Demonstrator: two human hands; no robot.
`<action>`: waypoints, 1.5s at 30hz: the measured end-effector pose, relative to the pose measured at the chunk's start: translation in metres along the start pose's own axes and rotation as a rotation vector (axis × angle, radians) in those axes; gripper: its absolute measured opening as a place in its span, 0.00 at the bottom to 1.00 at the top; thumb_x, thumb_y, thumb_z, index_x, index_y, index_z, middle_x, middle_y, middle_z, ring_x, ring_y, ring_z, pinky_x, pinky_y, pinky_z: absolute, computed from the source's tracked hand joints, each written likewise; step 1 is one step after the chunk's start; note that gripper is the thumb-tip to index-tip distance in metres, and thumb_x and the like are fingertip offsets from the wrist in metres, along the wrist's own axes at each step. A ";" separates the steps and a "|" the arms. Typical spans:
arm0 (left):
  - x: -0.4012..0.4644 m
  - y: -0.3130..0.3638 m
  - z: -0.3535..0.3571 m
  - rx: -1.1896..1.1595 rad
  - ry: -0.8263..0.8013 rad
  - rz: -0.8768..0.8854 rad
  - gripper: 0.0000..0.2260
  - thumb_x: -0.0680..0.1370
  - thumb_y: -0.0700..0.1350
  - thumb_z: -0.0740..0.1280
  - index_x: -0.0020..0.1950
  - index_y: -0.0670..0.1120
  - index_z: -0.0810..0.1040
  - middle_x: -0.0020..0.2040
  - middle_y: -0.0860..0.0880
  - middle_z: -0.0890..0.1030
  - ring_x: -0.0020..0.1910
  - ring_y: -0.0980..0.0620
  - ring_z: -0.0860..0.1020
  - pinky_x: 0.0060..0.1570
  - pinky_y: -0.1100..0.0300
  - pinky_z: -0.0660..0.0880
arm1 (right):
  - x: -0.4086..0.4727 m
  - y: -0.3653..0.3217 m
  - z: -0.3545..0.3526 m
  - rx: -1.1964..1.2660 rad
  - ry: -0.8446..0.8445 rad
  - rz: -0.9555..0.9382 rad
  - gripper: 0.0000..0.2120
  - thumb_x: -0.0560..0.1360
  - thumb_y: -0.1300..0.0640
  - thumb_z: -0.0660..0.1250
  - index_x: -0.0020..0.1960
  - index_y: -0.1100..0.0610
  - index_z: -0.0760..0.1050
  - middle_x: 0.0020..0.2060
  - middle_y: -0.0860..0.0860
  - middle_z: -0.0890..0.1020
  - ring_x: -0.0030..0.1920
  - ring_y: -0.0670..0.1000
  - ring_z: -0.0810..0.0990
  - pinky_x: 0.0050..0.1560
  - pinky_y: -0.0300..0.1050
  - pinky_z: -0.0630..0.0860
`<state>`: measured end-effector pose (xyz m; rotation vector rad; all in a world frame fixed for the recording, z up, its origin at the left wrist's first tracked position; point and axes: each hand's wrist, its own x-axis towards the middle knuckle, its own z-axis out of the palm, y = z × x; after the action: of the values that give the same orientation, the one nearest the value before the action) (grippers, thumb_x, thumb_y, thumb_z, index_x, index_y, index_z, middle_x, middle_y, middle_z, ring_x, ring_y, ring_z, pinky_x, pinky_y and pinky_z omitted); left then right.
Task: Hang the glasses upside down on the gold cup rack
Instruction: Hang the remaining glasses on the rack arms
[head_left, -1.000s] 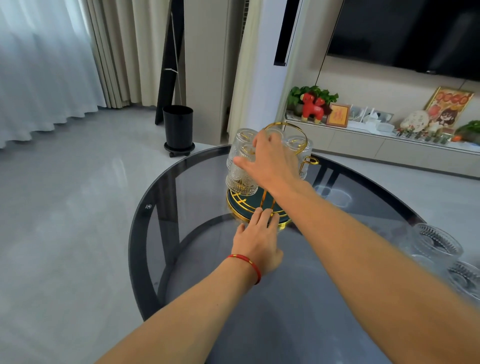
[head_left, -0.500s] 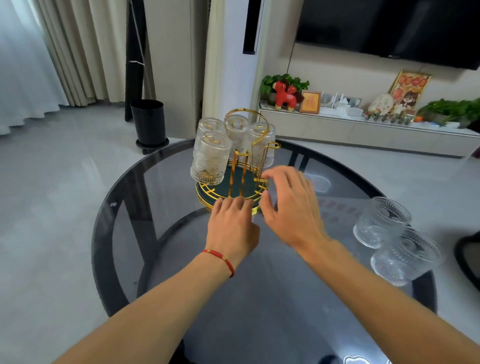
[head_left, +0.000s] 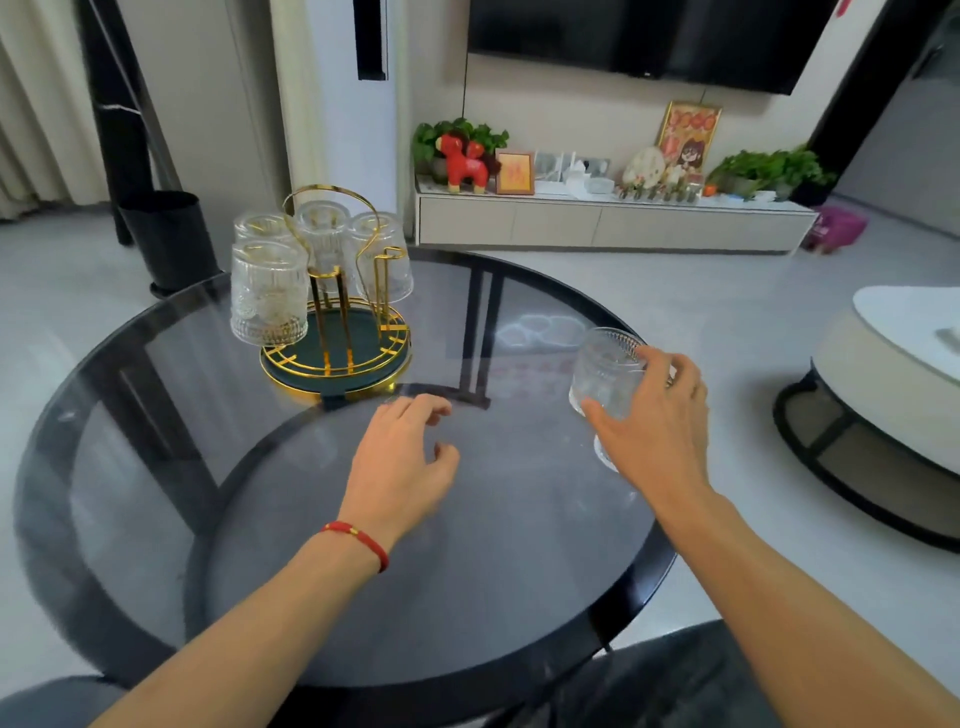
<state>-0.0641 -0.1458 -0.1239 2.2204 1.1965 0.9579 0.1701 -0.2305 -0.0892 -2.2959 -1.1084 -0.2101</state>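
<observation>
The gold cup rack (head_left: 340, 332) with a dark green base stands at the back left of the round dark glass table (head_left: 291, 519). Several ribbed clear glasses hang upside down on it, the nearest hung glass (head_left: 268, 294) at its left; one gold arm (head_left: 387, 260) on the right side is bare. My right hand (head_left: 655, 422) grips an upright clear glass (head_left: 605, 375) near the table's right edge. A second glass (head_left: 602, 456) shows only partly under that hand. My left hand (head_left: 401, 461) hovers over the table's middle, fingers loosely curled and apart, holding nothing.
A black bin (head_left: 171, 239) stands on the floor behind the table's left side. A low TV cabinet (head_left: 613, 224) with ornaments runs along the back wall. A round cream coffee table (head_left: 883, 395) sits to the right. A dark seat (head_left: 675, 680) is just below the table's near edge.
My right hand left the rack, swung right and closed on a glass. My left hand came off the rack's base and drew back. The view turned right.
</observation>
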 end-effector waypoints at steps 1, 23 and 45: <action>-0.001 0.003 0.000 -0.011 -0.004 0.008 0.16 0.75 0.38 0.72 0.62 0.47 0.79 0.53 0.52 0.79 0.55 0.51 0.75 0.57 0.59 0.71 | 0.001 0.004 0.000 0.043 0.002 0.023 0.38 0.72 0.48 0.76 0.76 0.58 0.64 0.72 0.62 0.67 0.70 0.65 0.68 0.68 0.58 0.69; -0.006 0.026 -0.015 -0.471 -0.247 -0.066 0.38 0.64 0.52 0.83 0.69 0.62 0.68 0.55 0.65 0.83 0.55 0.63 0.81 0.51 0.62 0.80 | -0.038 -0.062 -0.005 0.567 -0.427 -0.284 0.47 0.58 0.32 0.79 0.71 0.36 0.62 0.55 0.39 0.83 0.55 0.39 0.82 0.54 0.32 0.75; 0.044 -0.060 -0.056 -0.152 -0.338 -0.077 0.35 0.73 0.66 0.73 0.76 0.60 0.64 0.71 0.60 0.72 0.69 0.60 0.69 0.67 0.59 0.67 | -0.001 -0.112 0.043 1.277 -0.703 0.250 0.21 0.68 0.53 0.79 0.58 0.59 0.84 0.53 0.55 0.89 0.57 0.55 0.87 0.60 0.50 0.79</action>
<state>-0.1212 -0.0741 -0.1099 2.0947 1.0103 0.5906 0.0799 -0.1522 -0.0774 -1.2581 -0.8074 1.1449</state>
